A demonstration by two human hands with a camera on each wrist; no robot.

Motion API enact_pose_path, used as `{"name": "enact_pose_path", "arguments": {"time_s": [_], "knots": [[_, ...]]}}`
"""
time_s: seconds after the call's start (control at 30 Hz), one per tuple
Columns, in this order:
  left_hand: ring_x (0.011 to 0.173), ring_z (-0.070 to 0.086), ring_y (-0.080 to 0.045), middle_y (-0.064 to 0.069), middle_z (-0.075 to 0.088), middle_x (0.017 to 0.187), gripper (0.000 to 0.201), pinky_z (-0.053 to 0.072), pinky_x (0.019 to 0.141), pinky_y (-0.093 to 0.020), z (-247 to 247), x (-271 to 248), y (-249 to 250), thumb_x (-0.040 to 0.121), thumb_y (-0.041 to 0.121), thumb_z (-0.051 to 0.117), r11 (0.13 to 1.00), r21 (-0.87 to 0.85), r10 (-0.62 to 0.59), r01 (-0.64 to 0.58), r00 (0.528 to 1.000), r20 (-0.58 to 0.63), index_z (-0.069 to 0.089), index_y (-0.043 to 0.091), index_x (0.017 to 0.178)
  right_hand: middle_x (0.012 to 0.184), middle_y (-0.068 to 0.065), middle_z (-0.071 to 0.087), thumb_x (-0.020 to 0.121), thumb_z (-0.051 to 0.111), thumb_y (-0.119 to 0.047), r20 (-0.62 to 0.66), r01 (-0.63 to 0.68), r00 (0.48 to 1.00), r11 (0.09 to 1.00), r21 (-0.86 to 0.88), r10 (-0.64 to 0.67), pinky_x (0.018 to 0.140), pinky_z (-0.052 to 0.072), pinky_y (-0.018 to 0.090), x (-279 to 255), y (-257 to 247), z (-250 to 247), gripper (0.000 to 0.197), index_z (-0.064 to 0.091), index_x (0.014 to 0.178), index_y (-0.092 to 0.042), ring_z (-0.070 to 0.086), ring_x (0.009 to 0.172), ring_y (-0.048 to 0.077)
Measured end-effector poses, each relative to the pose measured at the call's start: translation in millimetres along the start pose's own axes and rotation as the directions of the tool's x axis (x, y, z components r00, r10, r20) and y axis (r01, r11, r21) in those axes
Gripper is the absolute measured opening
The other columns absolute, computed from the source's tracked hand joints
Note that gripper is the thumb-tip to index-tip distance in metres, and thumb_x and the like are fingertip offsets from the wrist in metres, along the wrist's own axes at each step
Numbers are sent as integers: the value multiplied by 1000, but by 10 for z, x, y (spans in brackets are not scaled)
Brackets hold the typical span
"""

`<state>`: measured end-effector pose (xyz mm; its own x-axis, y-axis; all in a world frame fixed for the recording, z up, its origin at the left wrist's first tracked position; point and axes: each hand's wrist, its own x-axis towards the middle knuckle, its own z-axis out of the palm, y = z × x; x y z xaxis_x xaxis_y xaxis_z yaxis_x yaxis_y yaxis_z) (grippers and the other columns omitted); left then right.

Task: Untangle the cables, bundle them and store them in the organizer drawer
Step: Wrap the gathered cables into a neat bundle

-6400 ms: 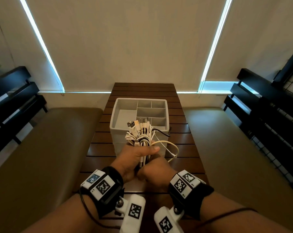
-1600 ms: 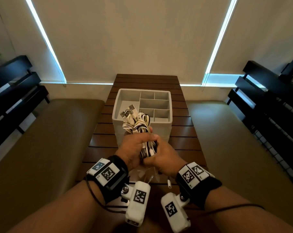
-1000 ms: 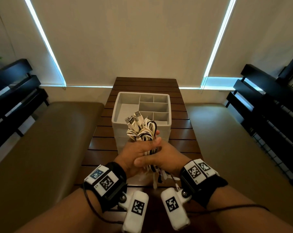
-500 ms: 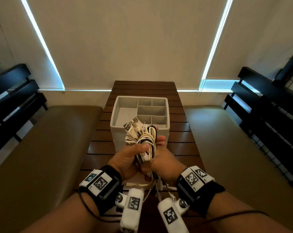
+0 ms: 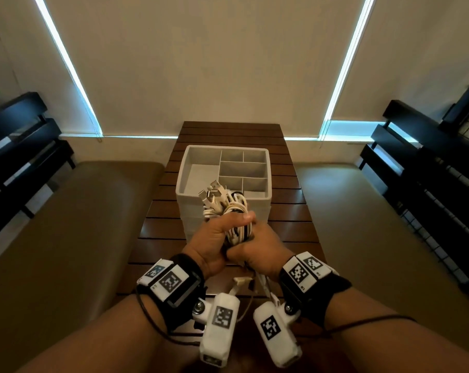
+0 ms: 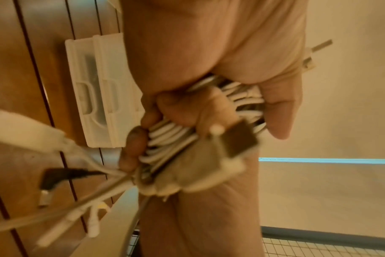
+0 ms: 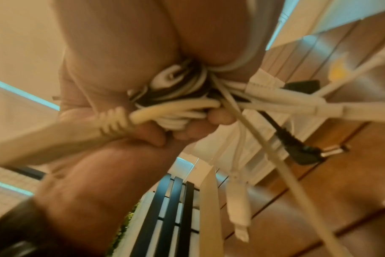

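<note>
A bundle of white and black cables point(image 5: 234, 211) is held upright just in front of the white organizer point(image 5: 222, 196). My left hand point(image 5: 217, 238) grips the bundle from the left, thumb across its top. My right hand point(image 5: 263, 244) grips it from the right and below. USB plugs point(image 5: 213, 193) stick up from the top. Loose plug ends point(image 5: 241, 281) hang below the hands. In the left wrist view curled fingers point(image 6: 132, 147) wrap the cable loops point(image 6: 165, 137). The right wrist view shows fingers point(image 7: 222, 116) around the cable loops point(image 7: 182, 102) and a black plug point(image 7: 301, 153) dangling.
The organizer stands on a slatted wooden table point(image 5: 289, 211); its top tray has several compartments, and drawer fronts point(image 6: 99, 97) show in the left wrist view. Brown cushioned benches point(image 5: 66, 224) flank the table. Black slatted backrests point(image 5: 429, 170) line both sides.
Both hands stay on the bundle and have closed in tighter; the left thumb now lies across its top. The dangling ends below have shifted a little.
</note>
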<state>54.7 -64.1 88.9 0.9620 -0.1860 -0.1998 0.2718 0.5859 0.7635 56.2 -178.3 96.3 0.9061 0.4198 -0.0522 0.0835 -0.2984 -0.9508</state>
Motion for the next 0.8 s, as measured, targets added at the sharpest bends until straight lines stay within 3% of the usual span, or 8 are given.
{"name": "enact_pose_path", "arguments": {"time_s": [0.17, 0.23, 0.27, 0.33, 0.43, 0.6, 0.7, 0.8], "knots": [[86, 68, -25, -8, 72, 99, 50, 57, 63, -37, 41, -69, -74, 60, 29, 87, 982, 187, 6, 9, 997, -80, 70, 16, 105, 71, -6, 64, 79, 70, -21, -129, -37, 991, 900, -435, -21, 56, 48, 23, 144, -36, -107, 6, 65, 80, -19, 63, 70, 14], [93, 70, -28, -9, 74, 102, 70, 55, 63, -35, 106, -58, -133, 50, 33, 92, 976, 217, 11, 25, 986, -165, 68, 13, 111, 66, -7, 56, 89, 57, -32, -181, -77, 983, 793, -604, -42, 57, 43, 21, 185, -25, -58, 19, 59, 74, -21, 60, 68, 14], [92, 71, -28, -10, 75, 100, 68, 56, 63, -35, 131, -35, -135, 49, 33, 92, 983, 179, -6, 44, 978, -206, 69, 10, 109, 67, -6, 56, 90, 54, -32, -237, -110, 970, 783, -613, -48, 60, 43, 23, 187, -16, -30, 21, 57, 72, -20, 61, 69, 15], [81, 72, -24, -10, 75, 90, 40, 57, 63, -33, 173, -2, -90, 64, 24, 86, 993, 90, -54, 80, 965, -256, 72, 6, 97, 73, -1, 59, 88, 54, -27, -295, -150, 955, 782, -605, -45, 63, 41, 24, 157, -30, 43, 16, 55, 73, -20, 62, 73, 20], [76, 70, -24, -12, 73, 86, 17, 56, 69, -34, 149, 22, -39, 73, 15, 79, 998, 31, -49, 60, 963, -265, 72, 8, 87, 85, 2, 68, 84, 56, -25, -222, -65, 966, 716, -695, -128, 62, 36, 22, 169, -26, 98, 10, 63, 88, -19, 66, 82, 22], [88, 68, -27, -11, 71, 89, 32, 55, 85, -43, 76, 19, -20, 69, 12, 78, 999, -42, -4, -7, 965, -262, 71, 5, 100, 107, 5, 66, 78, 68, -16, -115, 80, 977, 805, -588, -180, 77, 45, 20, 102, -46, 97, 51, 54, 127, -14, 64, 97, 20], [86, 68, -26, -10, 72, 87, 23, 56, 83, -41, 113, 1, -28, 77, 8, 75, 999, -12, 32, -38, 946, -323, 71, 4, 99, 101, 5, 68, 79, 67, -14, -192, 56, 960, 809, -586, -205, 74, 45, 20, 60, -61, 111, 41, 59, 119, -12, 66, 92, 21], [92, 71, -29, -10, 75, 94, 34, 58, 77, -42, 179, -31, -55, 70, 16, 83, 1000, 3, 10, -10, 911, -412, 73, 8, 101, 99, 4, 69, 85, 62, -19, -207, 14, 960, 773, -634, -188, 72, 44, 22, 66, -53, 110, 31, 60, 116, -13, 66, 91, 21]]}}
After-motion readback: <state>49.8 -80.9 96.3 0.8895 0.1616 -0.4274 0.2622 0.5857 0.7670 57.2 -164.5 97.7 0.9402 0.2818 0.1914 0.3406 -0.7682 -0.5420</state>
